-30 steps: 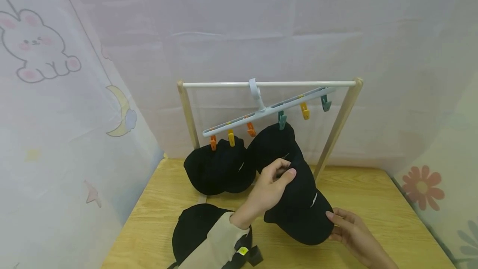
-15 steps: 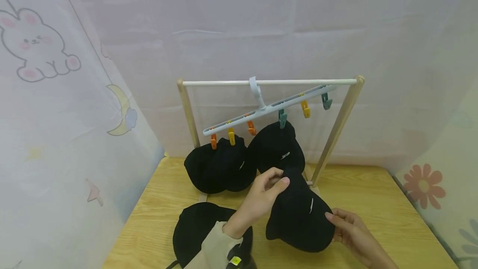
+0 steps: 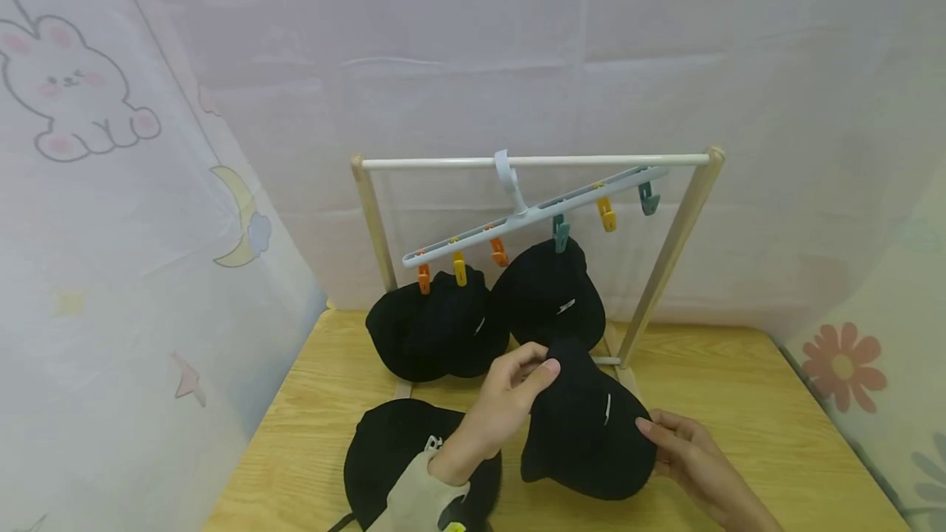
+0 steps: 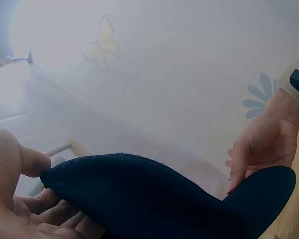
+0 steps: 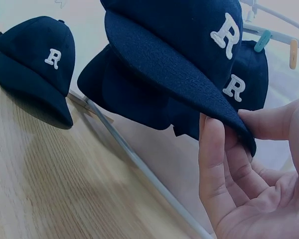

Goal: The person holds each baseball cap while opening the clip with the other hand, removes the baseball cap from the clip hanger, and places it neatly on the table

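Both hands hold a black baseball cap (image 3: 584, 433) in front of the rack, above the table. My left hand (image 3: 506, 401) pinches the crown's edge between thumb and fingers, as the left wrist view also shows. My right hand (image 3: 695, 462) pinches the brim's edge; in the right wrist view, the cap bears a white letter R (image 5: 225, 36). Just behind it, another black cap (image 3: 545, 290) hangs from a green clip (image 3: 561, 234). Further left, black headwear (image 3: 436, 331) hangs below orange and yellow clips. A black cap (image 3: 395, 450) lies on the table, partly hidden by my left forearm.
A tilted pale-blue clip hanger (image 3: 532, 214) hooks over the white bar (image 3: 429, 163) of a wooden-legged rack. Its right end carries a yellow clip (image 3: 606, 213) and a green clip (image 3: 649, 199) with nothing in them. Printed cloth walls surround the wooden table (image 3: 754, 401).
The held cap has come down and toward me, away from the hanging cap, whose white letter now shows. Both hands have moved slightly left, still gripping the cap.
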The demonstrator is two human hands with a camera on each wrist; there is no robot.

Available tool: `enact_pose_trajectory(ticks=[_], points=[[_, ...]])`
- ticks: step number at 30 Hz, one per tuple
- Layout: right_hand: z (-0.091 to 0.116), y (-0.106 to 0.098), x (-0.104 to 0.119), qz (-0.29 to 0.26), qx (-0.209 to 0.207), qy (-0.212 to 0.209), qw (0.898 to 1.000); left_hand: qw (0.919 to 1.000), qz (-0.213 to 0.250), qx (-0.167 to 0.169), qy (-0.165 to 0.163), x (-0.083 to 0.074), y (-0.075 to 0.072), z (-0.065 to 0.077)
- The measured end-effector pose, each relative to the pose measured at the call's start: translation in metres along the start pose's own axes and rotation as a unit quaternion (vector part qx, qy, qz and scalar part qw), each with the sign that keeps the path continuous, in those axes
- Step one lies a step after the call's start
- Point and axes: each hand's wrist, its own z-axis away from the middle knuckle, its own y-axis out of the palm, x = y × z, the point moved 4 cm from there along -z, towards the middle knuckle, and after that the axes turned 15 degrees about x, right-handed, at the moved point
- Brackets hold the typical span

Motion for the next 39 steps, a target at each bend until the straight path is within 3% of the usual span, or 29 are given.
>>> enact_pose_trajectory(ticks=[5,16,39], points=[[-0.006,0.005,0.003,-0.005,0.019,-0.02,1.0,1.0,0.0,-0.002,-0.003,-0.005,-0.005,0.005],[-0.02,0.018,-0.001,-0.005,0.012,-0.018,1.0,0.9997,0.0,-0.009,-0.025,-0.006,-0.011,0.014],[-0.049,0.043,-0.005,-0.02,0.031,-0.049,0.998,0.9979,-0.028,-0.057,0.002,-0.005,-0.037,0.045]])
